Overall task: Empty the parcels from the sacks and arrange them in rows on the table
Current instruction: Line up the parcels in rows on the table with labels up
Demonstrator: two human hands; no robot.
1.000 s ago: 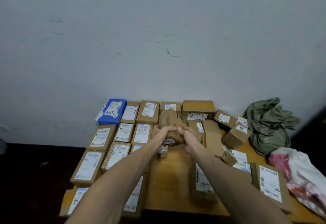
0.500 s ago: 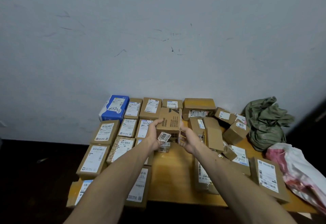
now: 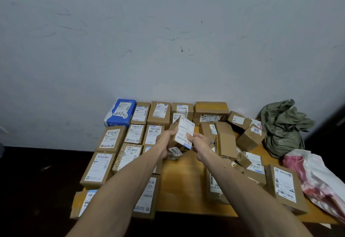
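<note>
We hold a small brown cardboard parcel with a white shipping label (image 3: pixel 183 134) between both hands above the middle of the wooden tabletop (image 3: pixel 183 186): our left hand (image 3: pixel 165 141) wraps its left side, our right hand (image 3: pixel 198 140) presses its right side, so each grip is clamped on the box. It is tilted, label face toward us, and a white tag reading "2009" (image 3: pixel 175 151) shows upside down at its lower edge. Open room lies straight below the parcel, a bare strip of wood running to the near edge of the tabletop between our forearms. To the left, brown labelled boxes (image 3: pixel 110 137) lie flat in tidy rows that reach the left edge, the nearest ones overhanging it. At the far left corner sits a blue and white packet marked "2490" by hand (image 3: pixel 120 112), close against the pale wall (image 3: pixel 168 40). To the right the boxes are jumbled; one tilted brown carton bears "1011" (image 3: pixel 252 137) and another "77" (image 3: pixel 239 120). Past them, a crumpled green sack (image 3: pixel 283 126) fills the far right corner, with a white and red plastic bag (image 3: pixel 317 177) along the right edge.
</note>
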